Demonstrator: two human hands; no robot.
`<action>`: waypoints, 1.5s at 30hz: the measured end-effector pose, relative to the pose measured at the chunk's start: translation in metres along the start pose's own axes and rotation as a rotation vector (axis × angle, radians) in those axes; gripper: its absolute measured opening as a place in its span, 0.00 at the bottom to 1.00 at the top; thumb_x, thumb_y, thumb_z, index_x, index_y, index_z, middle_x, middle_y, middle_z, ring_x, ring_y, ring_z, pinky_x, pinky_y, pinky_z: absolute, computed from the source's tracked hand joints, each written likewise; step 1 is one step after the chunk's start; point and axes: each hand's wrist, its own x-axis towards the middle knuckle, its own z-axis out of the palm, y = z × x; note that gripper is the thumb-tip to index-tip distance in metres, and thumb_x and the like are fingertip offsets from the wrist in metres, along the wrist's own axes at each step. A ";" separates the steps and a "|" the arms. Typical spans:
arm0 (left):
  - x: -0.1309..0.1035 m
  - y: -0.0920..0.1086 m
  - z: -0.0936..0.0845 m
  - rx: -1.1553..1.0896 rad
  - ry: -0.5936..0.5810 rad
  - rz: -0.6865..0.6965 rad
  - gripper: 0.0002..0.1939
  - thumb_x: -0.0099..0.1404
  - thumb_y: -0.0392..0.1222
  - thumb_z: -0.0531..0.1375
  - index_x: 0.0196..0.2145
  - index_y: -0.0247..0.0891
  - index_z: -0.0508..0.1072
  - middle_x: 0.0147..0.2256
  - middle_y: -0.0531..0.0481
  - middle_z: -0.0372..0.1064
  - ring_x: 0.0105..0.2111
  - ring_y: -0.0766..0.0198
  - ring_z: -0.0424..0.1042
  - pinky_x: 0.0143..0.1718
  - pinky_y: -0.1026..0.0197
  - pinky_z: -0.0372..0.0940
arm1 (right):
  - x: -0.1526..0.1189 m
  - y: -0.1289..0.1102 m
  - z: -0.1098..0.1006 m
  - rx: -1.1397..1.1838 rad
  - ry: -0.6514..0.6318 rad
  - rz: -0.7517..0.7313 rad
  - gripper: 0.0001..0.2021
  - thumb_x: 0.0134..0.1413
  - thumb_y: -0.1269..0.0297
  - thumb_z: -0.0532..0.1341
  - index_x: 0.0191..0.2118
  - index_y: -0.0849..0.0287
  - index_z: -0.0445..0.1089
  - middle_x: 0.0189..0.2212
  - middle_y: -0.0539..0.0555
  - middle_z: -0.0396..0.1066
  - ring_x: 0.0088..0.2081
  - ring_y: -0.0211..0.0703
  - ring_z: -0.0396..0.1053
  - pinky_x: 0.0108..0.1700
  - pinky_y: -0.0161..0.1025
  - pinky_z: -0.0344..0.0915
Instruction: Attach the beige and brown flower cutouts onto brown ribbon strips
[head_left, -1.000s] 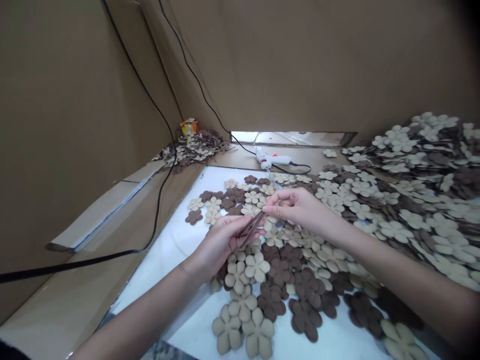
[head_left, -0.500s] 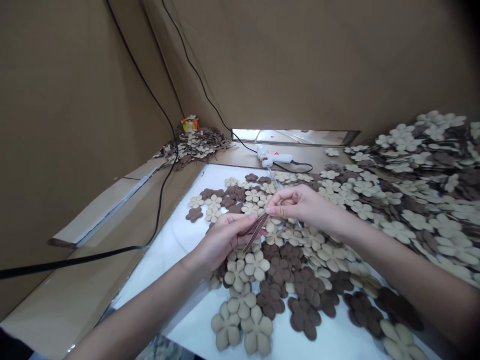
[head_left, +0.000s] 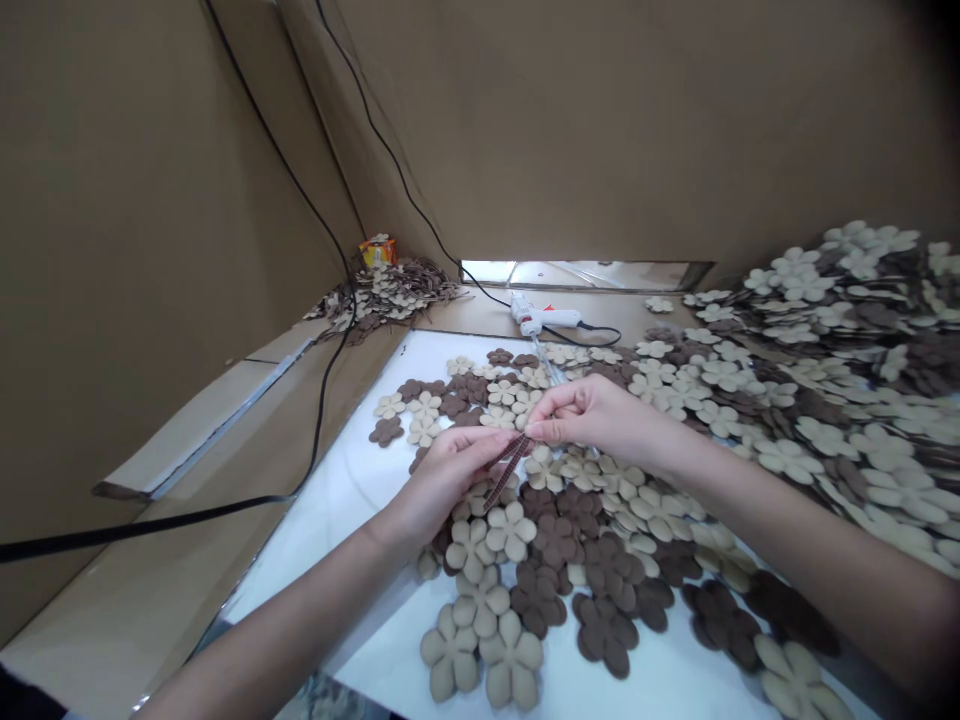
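Between my two hands is a narrow brown ribbon (head_left: 504, 478) with pale stitch-like lines, its loose end hanging down toward the flowers. My left hand (head_left: 455, 468) pinches it between thumb and fingers. My right hand (head_left: 576, 415) has thumb and forefinger closed on its upper end, close against the left fingertips. Whatever else lies between the fingertips is too small to make out. Beneath both hands, beige fabric flowers (head_left: 511, 531) and dark brown fabric flowers (head_left: 606, 632) lie spread over a white board (head_left: 337, 510).
A white glue gun (head_left: 541, 316) lies behind my hands, its black cord (head_left: 390, 150) running up the cardboard wall. Heaped flowers (head_left: 825, 290) fill the right side. At back left, an orange packet (head_left: 377, 251) sits by a pile of flowers and ribbon strips (head_left: 405, 290). Another black cable (head_left: 322, 400) crosses the left.
My fingertips have drawn slightly closer together, the right hand moving a little left and down along the ribbon. The view has shifted slightly. Flowers and glue gun lie as before.
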 end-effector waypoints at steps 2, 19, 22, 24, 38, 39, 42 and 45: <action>0.000 -0.001 -0.001 0.049 0.031 -0.002 0.14 0.61 0.46 0.59 0.40 0.36 0.78 0.36 0.45 0.75 0.38 0.60 0.71 0.44 0.58 0.64 | -0.001 -0.002 0.001 -0.014 0.005 0.015 0.13 0.43 0.54 0.66 0.30 0.59 0.75 0.14 0.42 0.45 0.18 0.30 0.44 0.21 0.33 0.41; -0.002 0.007 0.006 0.287 0.106 0.078 0.12 0.59 0.48 0.60 0.28 0.36 0.75 0.27 0.54 0.68 0.28 0.68 0.63 0.30 0.67 0.57 | 0.002 0.000 0.006 -0.014 0.024 0.018 0.15 0.43 0.51 0.65 0.29 0.60 0.74 0.13 0.42 0.49 0.16 0.29 0.44 0.19 0.32 0.38; -0.002 0.006 0.007 0.303 0.132 0.086 0.12 0.59 0.48 0.60 0.28 0.36 0.75 0.26 0.54 0.67 0.27 0.68 0.62 0.29 0.67 0.56 | 0.002 0.001 0.007 -0.005 0.041 0.028 0.15 0.42 0.51 0.65 0.29 0.60 0.74 0.13 0.42 0.48 0.16 0.29 0.44 0.19 0.32 0.38; -0.002 0.005 0.007 0.310 0.153 0.091 0.13 0.59 0.49 0.60 0.29 0.36 0.75 0.26 0.53 0.67 0.27 0.68 0.62 0.29 0.66 0.56 | 0.002 0.002 0.007 0.010 0.058 0.029 0.15 0.42 0.52 0.65 0.29 0.60 0.74 0.13 0.42 0.48 0.16 0.29 0.44 0.19 0.32 0.38; 0.000 0.004 0.007 0.302 0.176 0.145 0.13 0.60 0.48 0.59 0.26 0.35 0.73 0.27 0.52 0.69 0.29 0.65 0.65 0.32 0.65 0.58 | -0.003 -0.006 -0.003 -0.343 0.205 -0.065 0.18 0.55 0.49 0.54 0.34 0.59 0.72 0.17 0.46 0.59 0.18 0.33 0.52 0.21 0.33 0.46; 0.001 0.005 0.006 0.278 0.170 0.159 0.13 0.60 0.48 0.59 0.26 0.35 0.72 0.27 0.51 0.69 0.30 0.64 0.66 0.33 0.65 0.58 | -0.001 -0.008 -0.012 -0.486 0.296 -0.085 0.18 0.57 0.50 0.51 0.35 0.59 0.72 0.19 0.48 0.62 0.19 0.35 0.55 0.22 0.33 0.49; 0.006 0.001 0.000 0.176 0.181 0.162 0.15 0.60 0.48 0.59 0.23 0.35 0.71 0.25 0.51 0.69 0.30 0.64 0.68 0.32 0.65 0.59 | 0.022 -0.007 -0.044 -0.929 0.516 -0.063 0.16 0.60 0.58 0.48 0.43 0.59 0.69 0.25 0.52 0.69 0.25 0.40 0.64 0.28 0.36 0.55; 0.012 -0.006 -0.007 0.015 0.208 0.074 0.12 0.57 0.48 0.63 0.26 0.34 0.74 0.25 0.51 0.70 0.28 0.66 0.69 0.31 0.66 0.61 | 0.064 -0.002 -0.073 -1.034 0.545 -0.046 0.20 0.53 0.64 0.55 0.52 0.65 0.64 0.41 0.64 0.69 0.37 0.49 0.67 0.37 0.39 0.58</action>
